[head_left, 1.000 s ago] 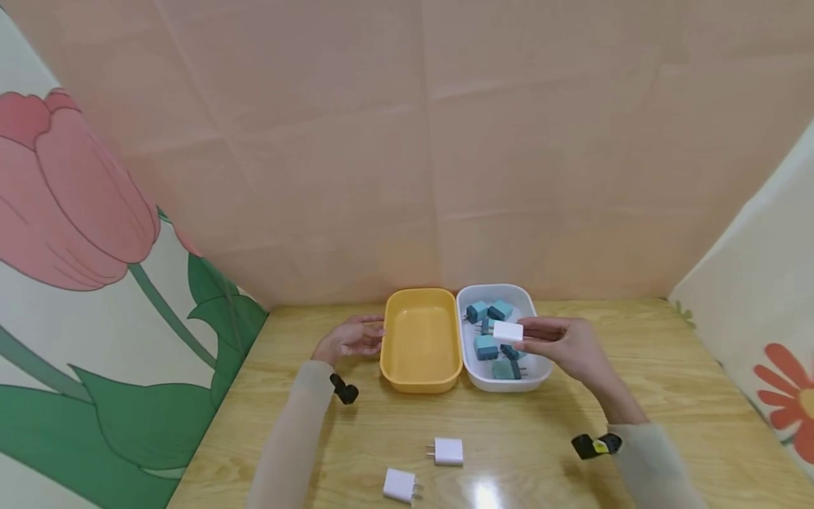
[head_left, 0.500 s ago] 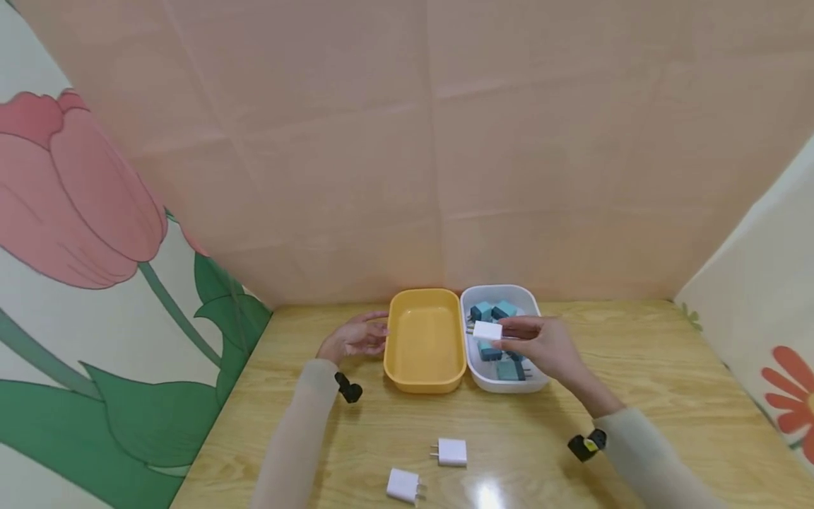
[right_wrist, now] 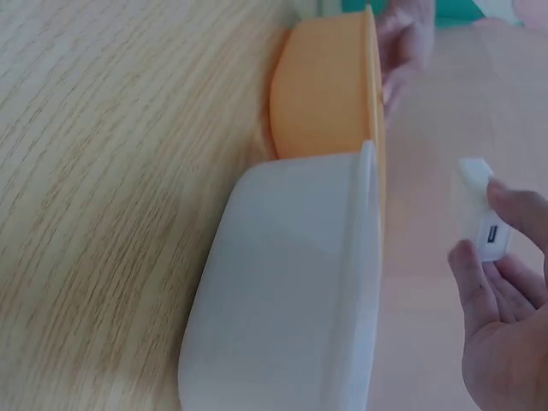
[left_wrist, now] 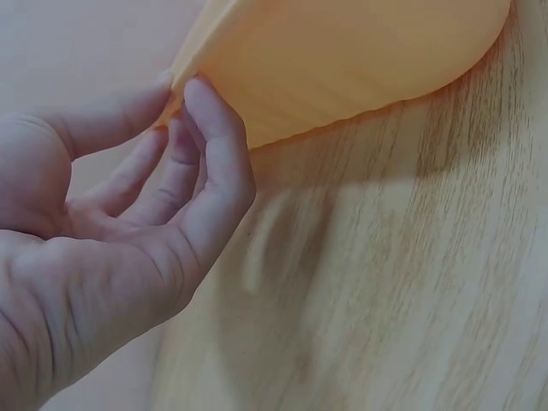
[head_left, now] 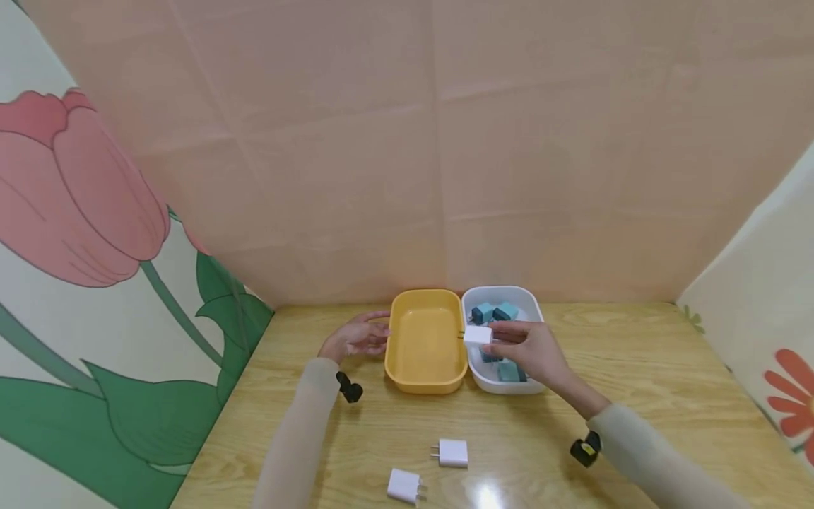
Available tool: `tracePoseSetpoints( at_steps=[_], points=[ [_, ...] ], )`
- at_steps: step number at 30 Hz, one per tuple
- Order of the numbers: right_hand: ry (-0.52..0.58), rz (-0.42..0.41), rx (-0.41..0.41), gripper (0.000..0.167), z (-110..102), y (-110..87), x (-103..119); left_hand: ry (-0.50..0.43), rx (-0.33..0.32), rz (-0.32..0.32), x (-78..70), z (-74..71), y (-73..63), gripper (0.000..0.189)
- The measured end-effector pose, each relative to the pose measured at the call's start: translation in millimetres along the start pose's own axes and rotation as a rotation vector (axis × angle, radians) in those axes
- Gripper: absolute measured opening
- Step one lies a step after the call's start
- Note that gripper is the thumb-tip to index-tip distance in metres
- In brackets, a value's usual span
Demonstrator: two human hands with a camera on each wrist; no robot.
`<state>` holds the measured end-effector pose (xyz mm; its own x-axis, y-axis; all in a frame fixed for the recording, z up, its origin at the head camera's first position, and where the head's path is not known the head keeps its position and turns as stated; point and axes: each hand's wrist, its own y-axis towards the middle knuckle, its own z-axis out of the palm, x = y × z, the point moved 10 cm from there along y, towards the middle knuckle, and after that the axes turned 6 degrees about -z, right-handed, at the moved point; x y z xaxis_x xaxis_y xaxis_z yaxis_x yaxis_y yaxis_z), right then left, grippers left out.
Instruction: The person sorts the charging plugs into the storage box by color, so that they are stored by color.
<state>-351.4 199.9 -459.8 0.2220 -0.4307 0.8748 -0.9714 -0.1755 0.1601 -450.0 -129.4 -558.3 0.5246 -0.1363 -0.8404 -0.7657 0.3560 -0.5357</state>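
My right hand (head_left: 533, 353) pinches a white USB charger (head_left: 478, 336) between thumb and fingers, prongs facing left. It is above the white tray (head_left: 502, 387), by the edge shared with the yellow tray. In the right wrist view, the USB port shows on the charger (right_wrist: 484, 210), held above the trays' rims. Several teal chargers (head_left: 506, 311) lie in the white tray, some hidden by my hand. My left hand (head_left: 359, 336) is at the left side of the yellow tray (head_left: 425, 387). In the left wrist view, curled fingers and thumb hold that tray's rim (left_wrist: 201, 51).
Two more white chargers, one nearer the trays (head_left: 453, 452) and one closer to me (head_left: 403, 486), lie on the wooden table (head_left: 540, 452). The two trays stand side by side against the pinkish back covering (head_left: 356, 177). Flower-printed panels (head_left: 127, 339) flank the table.
My right hand has carried the white charger leftward across the white tray to the yellow tray's edge. My left hand has stayed at the yellow tray. The view has shifted slightly.
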Motion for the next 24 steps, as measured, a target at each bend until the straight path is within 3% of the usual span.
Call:
tracePoseSetpoints(
  at_steps=[11,24],
  points=[
    [0.045,-0.027,0.05,0.046,14.4,14.4,13.1,0.008,-0.001,-0.006,-1.5,2.7,-1.0,0.062],
    [0.074,0.017,0.065,0.045,34.3,29.6,16.5,-0.011,0.018,0.013,-0.6,3.0,2.8,0.063]
  ],
)
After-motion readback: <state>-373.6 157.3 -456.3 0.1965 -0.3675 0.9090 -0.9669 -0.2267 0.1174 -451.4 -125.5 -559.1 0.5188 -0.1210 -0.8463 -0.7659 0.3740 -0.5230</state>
